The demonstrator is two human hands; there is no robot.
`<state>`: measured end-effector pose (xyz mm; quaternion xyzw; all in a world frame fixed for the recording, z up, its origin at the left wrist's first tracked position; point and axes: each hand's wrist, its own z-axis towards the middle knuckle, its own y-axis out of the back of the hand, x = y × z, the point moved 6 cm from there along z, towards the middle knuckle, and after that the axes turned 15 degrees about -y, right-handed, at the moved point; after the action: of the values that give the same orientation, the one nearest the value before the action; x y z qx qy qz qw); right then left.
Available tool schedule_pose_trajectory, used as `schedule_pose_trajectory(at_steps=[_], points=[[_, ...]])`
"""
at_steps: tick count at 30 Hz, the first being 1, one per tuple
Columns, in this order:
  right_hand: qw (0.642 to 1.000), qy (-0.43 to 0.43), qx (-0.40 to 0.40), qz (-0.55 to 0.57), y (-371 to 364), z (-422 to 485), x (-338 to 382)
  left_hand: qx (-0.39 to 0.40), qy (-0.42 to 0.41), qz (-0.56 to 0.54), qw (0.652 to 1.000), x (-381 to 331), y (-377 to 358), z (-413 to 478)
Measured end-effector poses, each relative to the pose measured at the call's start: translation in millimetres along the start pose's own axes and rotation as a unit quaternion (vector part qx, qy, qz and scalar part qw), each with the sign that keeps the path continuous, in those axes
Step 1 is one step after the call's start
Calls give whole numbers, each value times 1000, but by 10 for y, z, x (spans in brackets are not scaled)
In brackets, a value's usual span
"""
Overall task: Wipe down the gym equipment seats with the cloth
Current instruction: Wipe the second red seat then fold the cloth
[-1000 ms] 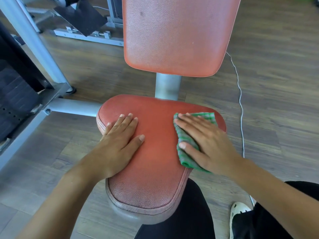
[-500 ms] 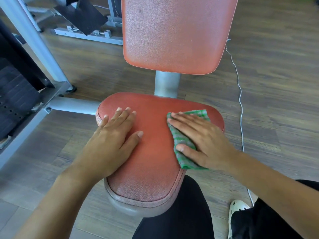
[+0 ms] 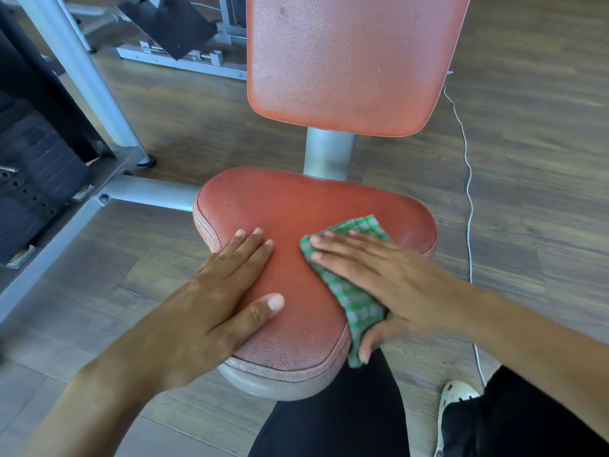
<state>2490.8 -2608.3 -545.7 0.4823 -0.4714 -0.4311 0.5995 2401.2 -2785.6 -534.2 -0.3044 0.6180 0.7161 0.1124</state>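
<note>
A red padded seat (image 3: 296, 206) on a grey post fills the middle of the head view, with a red backrest (image 3: 346, 61) above it. My left hand (image 3: 211, 298) lies flat on the seat's left half, fingers straight. My right hand (image 3: 389, 282) presses a green checked cloth (image 3: 356, 301) flat onto the seat's right side. The thumb hangs past the seat's right edge, over the cloth's lower end. Most of the cloth is hidden under the palm.
A grey metal frame (image 3: 82, 77) and black weight stack (image 3: 29, 179) stand at the left. A white cable (image 3: 468, 179) runs along the wooden floor at the right. My black-clad legs (image 3: 336, 423) and a white shoe (image 3: 454, 397) are below the seat.
My right hand has slid the cloth toward me and slightly left along the seat's right side, and its thumb now hangs over the edge. My left hand has stayed flat in place.
</note>
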Motion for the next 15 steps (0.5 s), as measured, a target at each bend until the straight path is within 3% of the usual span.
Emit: schedule_pose_trajectory(at_steps=[5, 12, 15], points=[[999, -38, 8, -32, 20, 21, -186, 10, -2, 9, 1000, -16, -13, -8], [998, 50, -14, 25, 54, 63, 374, -16, -31, 48, 998, -64, -23, 67], [1000, 10, 4, 7, 14, 51, 147, -27, -44, 42, 998, -82, -2, 61]])
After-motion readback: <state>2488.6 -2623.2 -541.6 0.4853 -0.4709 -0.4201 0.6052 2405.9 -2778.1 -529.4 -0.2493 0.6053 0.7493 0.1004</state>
